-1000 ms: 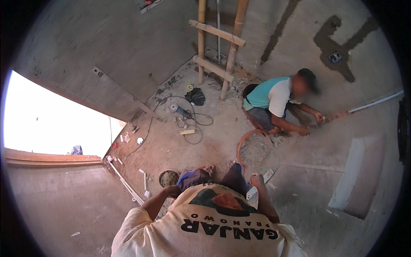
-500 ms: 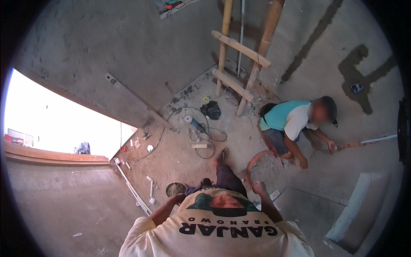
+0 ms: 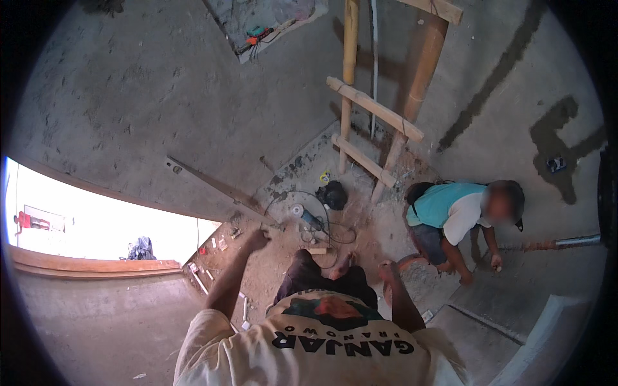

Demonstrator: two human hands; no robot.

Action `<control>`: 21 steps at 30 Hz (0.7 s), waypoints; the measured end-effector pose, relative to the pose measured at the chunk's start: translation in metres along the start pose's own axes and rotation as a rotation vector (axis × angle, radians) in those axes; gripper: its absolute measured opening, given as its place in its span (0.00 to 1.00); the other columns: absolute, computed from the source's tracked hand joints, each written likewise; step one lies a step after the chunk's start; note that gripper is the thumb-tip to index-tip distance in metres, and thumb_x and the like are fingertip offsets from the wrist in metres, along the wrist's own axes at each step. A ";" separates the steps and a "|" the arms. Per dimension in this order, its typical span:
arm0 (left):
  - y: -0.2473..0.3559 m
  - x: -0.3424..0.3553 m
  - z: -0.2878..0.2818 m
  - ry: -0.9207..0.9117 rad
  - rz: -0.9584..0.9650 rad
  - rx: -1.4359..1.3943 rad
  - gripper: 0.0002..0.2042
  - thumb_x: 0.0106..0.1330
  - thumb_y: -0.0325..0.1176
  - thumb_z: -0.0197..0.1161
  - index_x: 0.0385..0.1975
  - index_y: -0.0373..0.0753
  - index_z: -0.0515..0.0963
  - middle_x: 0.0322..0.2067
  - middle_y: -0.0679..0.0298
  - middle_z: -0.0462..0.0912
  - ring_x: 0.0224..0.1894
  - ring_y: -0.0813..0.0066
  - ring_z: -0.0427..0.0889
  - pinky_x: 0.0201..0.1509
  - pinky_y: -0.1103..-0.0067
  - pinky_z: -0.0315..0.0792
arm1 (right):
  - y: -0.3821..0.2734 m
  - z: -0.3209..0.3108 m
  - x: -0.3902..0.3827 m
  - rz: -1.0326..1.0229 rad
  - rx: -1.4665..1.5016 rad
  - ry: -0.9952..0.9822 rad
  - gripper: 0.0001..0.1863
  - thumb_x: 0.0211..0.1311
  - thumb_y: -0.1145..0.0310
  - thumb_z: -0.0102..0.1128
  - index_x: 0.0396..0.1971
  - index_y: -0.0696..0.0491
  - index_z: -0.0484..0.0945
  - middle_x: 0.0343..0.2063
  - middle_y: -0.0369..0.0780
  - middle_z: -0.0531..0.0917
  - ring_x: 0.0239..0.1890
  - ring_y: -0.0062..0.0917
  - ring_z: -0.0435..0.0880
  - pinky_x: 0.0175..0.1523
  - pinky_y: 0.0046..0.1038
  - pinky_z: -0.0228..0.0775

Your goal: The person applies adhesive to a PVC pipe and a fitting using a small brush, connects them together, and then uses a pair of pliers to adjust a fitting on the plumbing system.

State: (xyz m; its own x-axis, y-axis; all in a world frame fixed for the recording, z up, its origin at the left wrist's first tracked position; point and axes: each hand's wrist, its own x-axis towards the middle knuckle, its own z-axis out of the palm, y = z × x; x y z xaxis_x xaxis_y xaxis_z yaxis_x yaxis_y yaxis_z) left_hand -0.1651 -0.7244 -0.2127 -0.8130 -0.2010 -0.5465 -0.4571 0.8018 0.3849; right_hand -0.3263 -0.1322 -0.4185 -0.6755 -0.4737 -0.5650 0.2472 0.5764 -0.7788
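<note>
My left hand (image 3: 258,240) is stretched forward over the floor, near the lower end of a long metal straightedge (image 3: 209,186) leaning on the wall. Its fingers are too small to make out clearly. Just beyond it lies an angle grinder (image 3: 309,219) with its cord looped around it. My right hand (image 3: 388,271) is closed beside the reddish rim of a round basin (image 3: 409,260); whether it holds anything is hidden. The basin has grey rubble-like material in it and is partly covered by my right arm.
A co-worker (image 3: 450,206) crouches at the right wall by a pipe (image 3: 577,242). A bamboo ladder (image 3: 376,108) stands in the far corner, near a black bag (image 3: 331,195). White pipe pieces (image 3: 244,309) lie at left, below a bright opening (image 3: 96,219).
My left hand has moved from near my waist, by a bucket, forward toward the straightedge's lower end. My right hand has risen slightly beside the basin. The whole view has shifted downward.
</note>
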 end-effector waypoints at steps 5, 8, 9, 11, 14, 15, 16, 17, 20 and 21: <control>0.060 0.072 -0.225 0.471 -0.080 -0.096 0.19 0.60 0.38 0.58 0.45 0.30 0.77 0.45 0.42 0.79 0.51 0.46 0.78 0.54 0.63 0.71 | -0.098 0.008 -0.009 0.010 -0.304 0.380 0.08 0.55 0.67 0.54 0.27 0.55 0.79 0.18 0.39 0.79 0.22 0.27 0.80 0.27 0.30 0.71; 0.051 0.141 -0.316 0.629 0.028 -0.057 0.19 0.61 0.38 0.57 0.49 0.32 0.77 0.46 0.44 0.79 0.52 0.49 0.78 0.57 0.64 0.70 | -0.102 0.013 -0.040 0.141 -0.389 0.451 0.11 0.54 0.62 0.55 0.24 0.55 0.78 0.21 0.43 0.81 0.27 0.35 0.83 0.30 0.36 0.73; 0.075 0.159 -0.351 0.674 0.087 -0.055 0.19 0.61 0.38 0.57 0.49 0.33 0.77 0.47 0.45 0.80 0.52 0.49 0.78 0.57 0.64 0.69 | -0.098 0.022 -0.053 0.221 -0.364 0.473 0.12 0.53 0.60 0.55 0.23 0.55 0.77 0.21 0.45 0.82 0.29 0.38 0.84 0.31 0.37 0.74; 0.090 0.180 -0.422 0.766 0.107 0.139 0.19 0.62 0.37 0.57 0.50 0.33 0.76 0.46 0.46 0.80 0.50 0.49 0.78 0.56 0.63 0.70 | -0.116 0.042 -0.073 0.428 -0.032 0.369 0.11 0.48 0.60 0.58 0.20 0.53 0.78 0.18 0.44 0.81 0.25 0.39 0.82 0.30 0.39 0.73; 0.104 0.228 -0.491 0.883 0.229 0.194 0.19 0.60 0.37 0.60 0.49 0.33 0.76 0.44 0.47 0.80 0.49 0.49 0.78 0.54 0.63 0.71 | -0.035 0.088 -0.115 -0.001 -1.004 0.266 0.09 0.40 0.61 0.63 0.11 0.48 0.76 0.14 0.42 0.78 0.22 0.37 0.80 0.28 0.40 0.71; 0.097 0.245 -0.511 0.960 0.278 0.279 0.19 0.59 0.36 0.61 0.48 0.32 0.76 0.43 0.46 0.80 0.49 0.49 0.78 0.54 0.63 0.71 | -0.033 0.107 -0.126 0.019 -0.946 0.252 0.09 0.38 0.60 0.64 0.11 0.47 0.76 0.15 0.42 0.79 0.22 0.37 0.81 0.28 0.40 0.72; 0.098 0.261 -0.526 0.968 0.267 0.311 0.20 0.59 0.37 0.61 0.48 0.32 0.76 0.43 0.46 0.80 0.49 0.49 0.77 0.54 0.63 0.71 | -0.030 0.127 -0.138 0.043 -0.935 0.244 0.09 0.36 0.60 0.64 0.11 0.47 0.76 0.15 0.41 0.78 0.22 0.38 0.80 0.28 0.42 0.71; 0.106 0.273 -0.544 0.980 0.259 0.346 0.20 0.58 0.37 0.62 0.48 0.32 0.75 0.44 0.46 0.79 0.49 0.49 0.77 0.54 0.63 0.71 | -0.036 0.153 -0.146 0.204 -0.894 0.198 0.10 0.35 0.58 0.64 0.11 0.47 0.77 0.15 0.41 0.78 0.22 0.39 0.80 0.28 0.42 0.70; 0.122 0.303 -0.587 0.969 0.265 0.408 0.19 0.58 0.35 0.61 0.48 0.32 0.74 0.45 0.46 0.78 0.49 0.48 0.77 0.55 0.62 0.71 | -0.081 0.230 -0.145 0.241 -0.863 0.140 0.10 0.38 0.57 0.64 0.16 0.47 0.80 0.20 0.42 0.81 0.28 0.39 0.82 0.33 0.43 0.74; 0.119 0.316 -0.599 0.958 0.270 0.414 0.19 0.58 0.35 0.61 0.48 0.32 0.74 0.45 0.46 0.77 0.49 0.48 0.77 0.55 0.62 0.70 | -0.098 0.248 -0.139 0.250 -0.852 0.097 0.10 0.38 0.56 0.64 0.16 0.47 0.80 0.21 0.42 0.82 0.29 0.39 0.82 0.34 0.43 0.74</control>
State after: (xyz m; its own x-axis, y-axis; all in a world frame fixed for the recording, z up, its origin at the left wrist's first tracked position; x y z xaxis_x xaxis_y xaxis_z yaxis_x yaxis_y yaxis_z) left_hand -0.6928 -1.0292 0.1055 -0.8953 -0.2018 0.3972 -0.2091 0.9776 0.0253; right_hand -0.0844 -0.2879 -0.3308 -0.7367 -0.2313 -0.6355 -0.1787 0.9729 -0.1470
